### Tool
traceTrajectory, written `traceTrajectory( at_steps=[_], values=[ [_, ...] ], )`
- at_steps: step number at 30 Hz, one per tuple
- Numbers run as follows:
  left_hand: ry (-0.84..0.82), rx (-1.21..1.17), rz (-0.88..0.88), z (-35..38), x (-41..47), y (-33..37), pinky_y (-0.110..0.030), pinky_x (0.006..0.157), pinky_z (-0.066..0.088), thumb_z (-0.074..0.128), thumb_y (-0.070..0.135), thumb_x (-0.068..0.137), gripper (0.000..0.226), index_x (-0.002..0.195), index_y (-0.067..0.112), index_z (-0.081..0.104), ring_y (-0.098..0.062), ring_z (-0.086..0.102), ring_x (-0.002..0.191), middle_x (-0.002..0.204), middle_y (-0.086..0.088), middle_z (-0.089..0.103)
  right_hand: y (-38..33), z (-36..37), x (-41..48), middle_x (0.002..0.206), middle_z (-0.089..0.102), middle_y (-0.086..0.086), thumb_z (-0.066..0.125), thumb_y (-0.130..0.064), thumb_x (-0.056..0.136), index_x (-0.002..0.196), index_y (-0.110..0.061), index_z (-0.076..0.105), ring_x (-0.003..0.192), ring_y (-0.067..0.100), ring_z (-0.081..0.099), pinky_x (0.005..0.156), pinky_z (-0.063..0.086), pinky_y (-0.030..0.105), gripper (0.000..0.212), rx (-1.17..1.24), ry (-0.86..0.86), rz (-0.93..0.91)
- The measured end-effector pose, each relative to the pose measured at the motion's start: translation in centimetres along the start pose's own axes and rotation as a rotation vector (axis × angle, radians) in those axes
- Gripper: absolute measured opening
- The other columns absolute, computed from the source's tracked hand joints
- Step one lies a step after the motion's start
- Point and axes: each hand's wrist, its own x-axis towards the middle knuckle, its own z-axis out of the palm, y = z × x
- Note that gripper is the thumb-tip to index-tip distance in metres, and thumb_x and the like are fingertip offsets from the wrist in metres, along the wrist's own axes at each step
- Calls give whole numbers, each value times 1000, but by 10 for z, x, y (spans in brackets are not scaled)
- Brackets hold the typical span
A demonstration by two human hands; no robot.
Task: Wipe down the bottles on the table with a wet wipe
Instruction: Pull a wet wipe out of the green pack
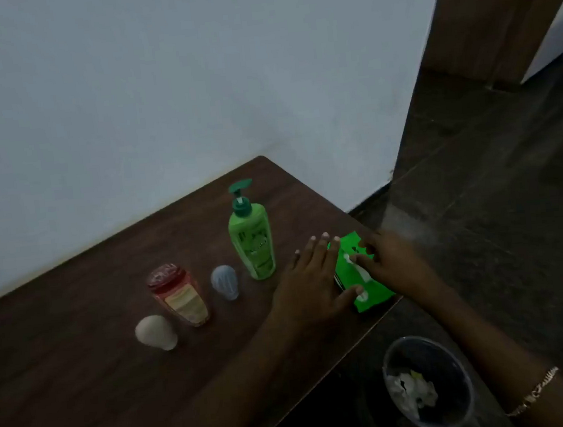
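Green pack (379, 294) at table (83, 387) edge: left hand (309, 279) spread, right hand (393, 261) pinch-tight on wipe (360, 270).

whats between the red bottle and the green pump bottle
A small pale blue bottle stands between the red bottle and green pump bottle, head view.

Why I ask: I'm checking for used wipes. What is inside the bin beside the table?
The bin holds crumpled white pieces with a yellowish scrap. Whether they are wipes is unclear, and anything beneath them is covered.
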Motion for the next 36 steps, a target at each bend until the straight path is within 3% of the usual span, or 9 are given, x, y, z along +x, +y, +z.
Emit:
traceTrajectory(
  at_steps=[5,8,11,13,16,21,26,31,36],
  values=[
    [-16,-34,-50,55,2,-10,-51,123,29,32,80,94,94,162,16,28,-26,22,157,169,-8,27,19,30,2,91,67,6,76,-39,82,106,-13,69,81,21,63,71,44,29,36,-2,-14,23],
    [-2,-44,-31,75,8,-12,-53,124,26,35,79,94,92,162,17,26,-25,16,159,170,-6,24,22,36,9,89,70,2,75,-38,82,111,-16,69,73,9,55,68,38,22,36,-30,-43,14],
    [20,-70,-32,89,13,-10,-55,124,24,38,74,96,88,162,18,28,-25,14,159,172,-5,19,25,41,14,84,73,1,74,-29,84,109,-17,72,73,10,64,66,38,18,28,-63,-85,6],
    [31,-89,-39,96,16,-9,-55,125,21,39,74,96,87,161,17,31,-25,13,159,172,-4,17,25,42,15,74,69,-3,74,-22,83,101,-16,75,69,10,66,58,37,12,19,-64,-90,-12],
    [77,-89,-37,103,18,-9,-55,124,20,40,75,95,87,160,17,32,-26,15,158,171,-4,20,23,41,15,55,58,-13,72,-13,81,80,-16,78,53,-5,55,47,36,5,7,-30,-47,-48],
    [78,-95,-60,100,17,-5,-53,124,23,44,74,94,89,161,17,29,-26,19,157,170,-3,24,18,27,2,61,70,-1,73,-17,84,71,-16,75,55,7,64,49,47,19,13,100,64,-65],
    [76,-95,-78,90,10,1,-57,121,28,45,75,93,91,161,17,28,-27,19,157,169,-4,26,16,14,-6,75,72,4,71,-15,87,79,-17,71,61,12,67,53,49,21,9,409,142,-95],
    [153,-120,-113,72,-20,4,-56,122,29,45,79,90,95,161,20,27,-26,18,158,170,-3,25,-1,14,-18,88,66,25,61,-6,96,83,-4,58,67,27,70,51,59,31,13,918,28,-26],
    [195,-86,-186,62,-69,-15,-48,124,30,47,76,92,90,162,23,27,-20,20,157,170,1,22,-29,28,-24,89,68,24,60,-1,94,84,1,58,75,29,71,60,61,35,11,1075,-86,-34]
  ],
)
